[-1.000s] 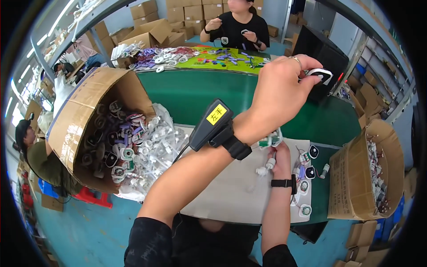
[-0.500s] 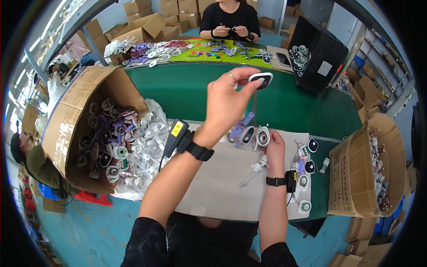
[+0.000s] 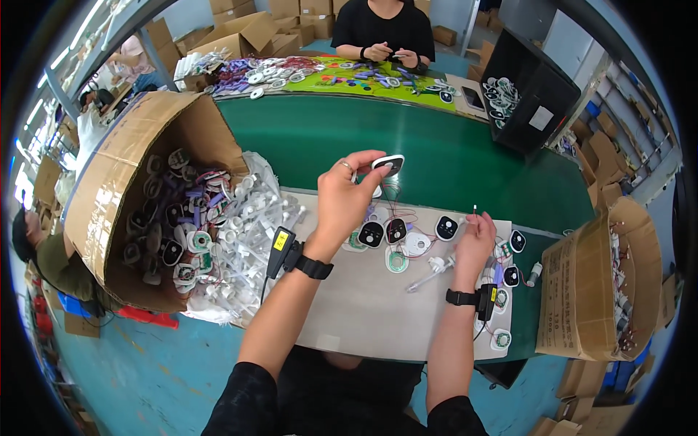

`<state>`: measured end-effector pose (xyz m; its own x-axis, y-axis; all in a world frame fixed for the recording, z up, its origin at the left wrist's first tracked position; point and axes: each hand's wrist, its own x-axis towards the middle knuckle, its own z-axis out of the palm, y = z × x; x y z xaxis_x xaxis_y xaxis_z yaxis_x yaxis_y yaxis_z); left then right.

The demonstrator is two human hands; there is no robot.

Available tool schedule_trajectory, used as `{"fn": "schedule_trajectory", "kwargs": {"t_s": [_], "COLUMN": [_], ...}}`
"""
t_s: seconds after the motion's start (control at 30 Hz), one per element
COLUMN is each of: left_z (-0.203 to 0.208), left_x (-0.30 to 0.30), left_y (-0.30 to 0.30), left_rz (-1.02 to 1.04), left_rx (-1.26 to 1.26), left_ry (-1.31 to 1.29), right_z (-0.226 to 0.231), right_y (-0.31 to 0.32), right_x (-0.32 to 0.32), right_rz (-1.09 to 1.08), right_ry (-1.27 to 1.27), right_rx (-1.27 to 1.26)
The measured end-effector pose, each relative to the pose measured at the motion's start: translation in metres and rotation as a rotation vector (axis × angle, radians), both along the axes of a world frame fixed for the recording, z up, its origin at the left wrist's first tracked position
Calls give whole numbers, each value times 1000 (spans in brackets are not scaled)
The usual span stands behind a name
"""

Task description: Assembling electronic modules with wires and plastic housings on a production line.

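Note:
My left hand [image 3: 343, 200] is raised over the grey mat [image 3: 342, 305], pinching a black-and-white rounded panel [image 3: 391, 164] by its edge. Thin red wires hang below that panel. Under it lie several similar parts, among them a black-faced panel [image 3: 371, 233], another black-faced panel [image 3: 446, 228] and a white ring with a green circuit board [image 3: 396, 259]. My right hand [image 3: 476, 243] is closed above the mat's right side; a small thin piece [image 3: 475, 210] sticks up at its fingertips, too small to name. Beside it lies a clear plastic tube with a white fitting [image 3: 430, 274].
A large cardboard box [image 3: 120, 167] on the left holds wired parts, with clear plastic fittings [image 3: 251, 225] in a bag beside it. Another box [image 3: 578, 291] stands right. More panels [image 3: 501, 338] line the mat's right edge. Across the green table [image 3: 305, 138], a person handles parts.
My left hand has come lower and left with the panel. My right hand has let go of the cluster of wired parts, which now lies spread on the mat, and moved right.

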<state>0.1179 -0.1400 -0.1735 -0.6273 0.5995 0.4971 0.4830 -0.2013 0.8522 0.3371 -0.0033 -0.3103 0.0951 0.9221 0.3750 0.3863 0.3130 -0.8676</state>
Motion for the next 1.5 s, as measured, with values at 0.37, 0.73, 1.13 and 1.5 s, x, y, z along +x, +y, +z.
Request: {"fn": "schedule_trajectory", "kwargs": {"t_s": [0.37, 0.73, 1.13, 1.5], "left_z": [-4, -24, -2, -9], "left_x": [-11, 6, -3, 4], "left_y": [13, 24, 14, 25], "left_rz": [-128, -45, -77, -40], "left_rx": [-66, 132, 98, 43], "left_ry": [-148, 160, 129, -83], "right_z": [-3, -35, 66, 55], "right_y": [-19, 43, -58, -47], "right_x": [-41, 21, -9, -19], "right_rz": [490, 311, 1294, 1040], "right_ry": [30, -67, 144, 125], "right_rx": [-277, -291, -753, -826]}}
